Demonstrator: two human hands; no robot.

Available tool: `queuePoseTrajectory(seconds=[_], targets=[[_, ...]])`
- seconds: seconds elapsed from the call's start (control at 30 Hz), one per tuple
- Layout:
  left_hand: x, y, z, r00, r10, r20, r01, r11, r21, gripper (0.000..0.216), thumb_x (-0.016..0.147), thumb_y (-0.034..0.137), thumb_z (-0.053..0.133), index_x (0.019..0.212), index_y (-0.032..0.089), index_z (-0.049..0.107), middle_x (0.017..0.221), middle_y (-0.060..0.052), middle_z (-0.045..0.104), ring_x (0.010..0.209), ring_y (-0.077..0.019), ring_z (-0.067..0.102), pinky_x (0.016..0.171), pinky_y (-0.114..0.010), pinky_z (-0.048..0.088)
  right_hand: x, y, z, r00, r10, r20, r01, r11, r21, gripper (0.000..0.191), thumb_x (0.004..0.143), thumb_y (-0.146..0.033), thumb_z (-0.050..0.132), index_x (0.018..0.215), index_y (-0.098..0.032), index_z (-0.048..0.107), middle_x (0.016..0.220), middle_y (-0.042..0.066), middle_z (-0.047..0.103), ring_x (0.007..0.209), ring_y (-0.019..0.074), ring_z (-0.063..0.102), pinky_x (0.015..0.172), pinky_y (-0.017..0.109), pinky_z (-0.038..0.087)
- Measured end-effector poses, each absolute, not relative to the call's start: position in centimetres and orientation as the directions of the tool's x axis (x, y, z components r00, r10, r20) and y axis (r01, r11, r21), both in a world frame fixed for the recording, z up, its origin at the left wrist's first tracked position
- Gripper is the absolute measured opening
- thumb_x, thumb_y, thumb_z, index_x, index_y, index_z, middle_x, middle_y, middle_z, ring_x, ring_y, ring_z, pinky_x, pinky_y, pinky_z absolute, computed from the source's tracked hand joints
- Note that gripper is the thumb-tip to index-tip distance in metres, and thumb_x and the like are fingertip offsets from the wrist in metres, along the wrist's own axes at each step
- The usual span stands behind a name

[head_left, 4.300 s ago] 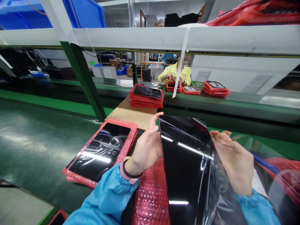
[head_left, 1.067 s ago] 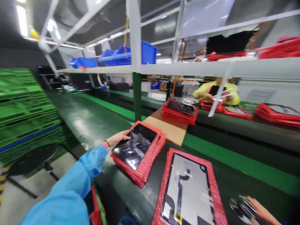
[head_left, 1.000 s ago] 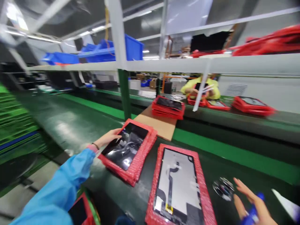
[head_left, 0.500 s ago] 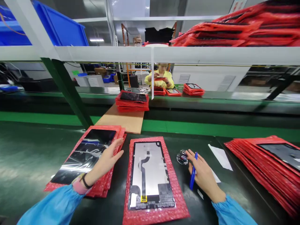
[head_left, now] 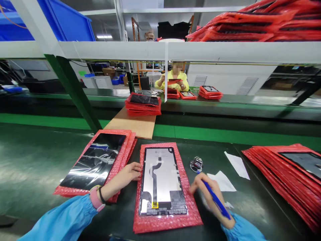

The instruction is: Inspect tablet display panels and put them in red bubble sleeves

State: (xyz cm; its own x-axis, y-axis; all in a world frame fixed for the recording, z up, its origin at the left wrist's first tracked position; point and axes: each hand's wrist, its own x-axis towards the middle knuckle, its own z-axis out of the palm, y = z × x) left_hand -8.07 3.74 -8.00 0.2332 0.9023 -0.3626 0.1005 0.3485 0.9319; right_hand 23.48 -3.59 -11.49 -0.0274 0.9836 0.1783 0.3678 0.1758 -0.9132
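Observation:
A tablet screen [head_left: 164,174] lies back side up on a red bubble-wrap bag [head_left: 173,226] in front of me, its dark flex cable running down the middle. My left hand [head_left: 126,177] rests at the left edge of this bag, fingers stretched and fairly flat. Between the fingers of my right hand [head_left: 209,192] is a blue pen [head_left: 217,201], slanting back over the hand, slightly blurred by motion. This hand hovers by the bag's right edge. Beyond it stands a small shiny round item with a dark top [head_left: 197,164], whose kind I cannot make out.
On the left, a glossy black screen [head_left: 96,160] lies on red bags. White paper pieces [head_left: 222,181] lie right of my right hand. A stack of red bags [head_left: 283,177] stands far right, another [head_left: 142,104] on a wooden board [head_left: 130,125]. Across the bench a person in yellow works.
My left hand has come off the black screen's stack to the middle bag's edge. My right hand has moved from the small round item toward me, the pen now tilted back.

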Motion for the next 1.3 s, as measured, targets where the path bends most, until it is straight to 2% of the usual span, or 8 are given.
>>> queuePoseTrajectory(seconds=[0.07,0.13,0.27,0.4,0.67,0.93,1.1,1.3], targets=[[-7.9,3.7,-7.7,0.239,0.886,-0.398,0.060,0.395,0.917,0.025,0.060,0.014,0.071,0.085,0.013,0.067,0.086,-0.007,0.067,0.080,-0.0195,0.064,0.079,-0.035,0.052,21.0,-4.1,-10.9,-0.107,0.991,0.080,0.271,0.106,-0.957,0.044,0.099,-0.048,0.029,0.075,-0.021,0.055,0.036,-0.004,0.052,0.034,0.0140,0.051,0.048,0.026,0.047],[-7.7,3.7,-7.5,0.244,0.877,-0.414,0.018,0.423,0.906,0.027,0.061,0.015,0.072,0.088,0.013,0.068,0.088,-0.008,0.069,0.083,-0.0195,0.065,0.082,-0.033,0.050,19.2,-4.0,-10.5,-0.144,0.989,0.036,0.235,0.069,-0.970,0.049,0.099,-0.052,0.019,0.093,-0.019,0.055,0.040,-0.006,0.053,0.029,0.0120,0.042,0.037,0.023,0.036],[-7.3,3.9,-7.5,0.231,0.876,-0.424,-0.059,0.447,0.892,0.033,0.061,0.015,0.073,0.093,0.011,0.069,0.093,-0.010,0.071,0.089,-0.0192,0.065,0.084,-0.030,0.047,17.8,-3.1,-10.4,-0.116,0.993,0.036,0.278,0.067,-0.958,0.036,0.093,-0.051,0.040,0.082,-0.021,0.054,0.064,0.000,0.065,0.050,0.0126,0.055,0.050,0.024,0.040],[-7.1,4.2,-7.8,0.206,0.865,-0.457,-0.110,0.484,0.868,0.029,0.062,0.013,0.071,0.091,0.011,0.069,0.089,-0.010,0.072,0.083,-0.0170,0.065,0.083,-0.028,0.046,17.5,-2.8,-11.1,-0.008,0.996,0.087,0.387,0.084,-0.918,0.034,0.078,-0.039,0.063,0.056,-0.022,0.043,0.051,-0.004,0.050,0.052,0.0133,0.048,0.053,0.026,0.034],[-6.7,4.5,-7.3,0.178,0.843,-0.507,-0.138,0.532,0.836,0.030,0.058,0.009,0.069,0.087,0.012,0.065,0.078,-0.006,0.071,0.071,-0.0145,0.064,0.076,-0.028,0.045,17.1,-2.8,-11.2,0.008,0.992,0.122,0.467,0.104,-0.878,0.033,0.072,-0.030,0.059,0.050,-0.022,0.037,0.048,-0.006,0.041,0.047,0.0115,0.040,0.053,0.027,0.029],[-6.5,5.1,-7.3,0.203,0.854,-0.480,-0.105,0.506,0.856,0.029,0.056,0.011,0.075,0.082,0.014,0.064,0.065,0.000,0.065,0.057,-0.0111,0.056,0.059,-0.024,0.037,17.5,-2.6,-11.1,0.063,0.995,0.076,0.312,0.053,-0.949,0.039,0.075,-0.043,0.061,0.051,-0.023,0.037,0.047,-0.004,0.042,0.047,0.0126,0.041,0.050,0.027,0.032],[-4.0,4.4,-7.0,0.316,0.871,-0.376,-0.152,0.437,0.886,0.033,0.053,0.012,0.074,0.084,0.013,0.064,0.078,-0.005,0.071,0.072,-0.0188,0.064,0.069,-0.028,0.046,17.5,-2.2,-11.0,0.024,1.000,0.010,0.151,0.006,-0.989,0.047,0.075,-0.063,0.061,0.058,-0.023,0.044,0.043,-0.005,0.048,0.040,0.0109,0.041,0.043,0.024,0.033],[-2.5,3.9,-7.8,0.228,0.935,-0.272,-0.177,0.314,0.933,0.049,0.050,0.001,0.059,0.097,0.015,0.059,0.089,-0.005,0.072,0.083,-0.0227,0.067,0.071,-0.029,0.050,18.5,-2.1,-10.4,-0.014,1.000,0.011,0.042,0.012,-0.999,0.048,0.078,-0.065,0.058,0.068,-0.018,0.061,0.046,-0.001,0.057,0.035,0.0095,0.042,0.038,0.022,0.031]])
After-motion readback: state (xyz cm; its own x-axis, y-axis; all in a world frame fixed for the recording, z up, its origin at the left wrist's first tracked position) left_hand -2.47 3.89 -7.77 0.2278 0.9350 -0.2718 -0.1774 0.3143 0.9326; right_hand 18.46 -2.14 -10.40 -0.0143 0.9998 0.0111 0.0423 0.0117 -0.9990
